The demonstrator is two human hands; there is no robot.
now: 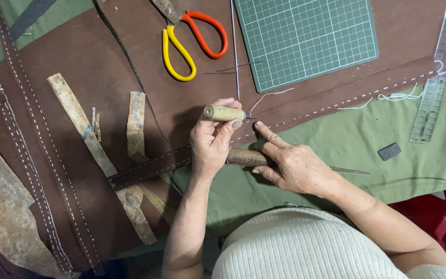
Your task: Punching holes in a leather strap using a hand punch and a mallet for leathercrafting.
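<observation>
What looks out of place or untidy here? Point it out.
Loose white thread trails off the stitched brown leather seam near the clear ruler. Worn tan scrap strips lie scattered, crossing at odd angles. Nothing looks spilled.

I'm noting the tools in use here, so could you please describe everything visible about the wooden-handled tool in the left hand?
The wooden-handled tool has a pale, rounded wooden grip with a flat butt end facing left. It lies nearly level, its short dark metal tip pointing right onto the stitched edge of the brown leather. The left hand grips it from below, thumb on the handle. White thread trails from near the tip. The right hand presses the leather just beside the tip.
</observation>
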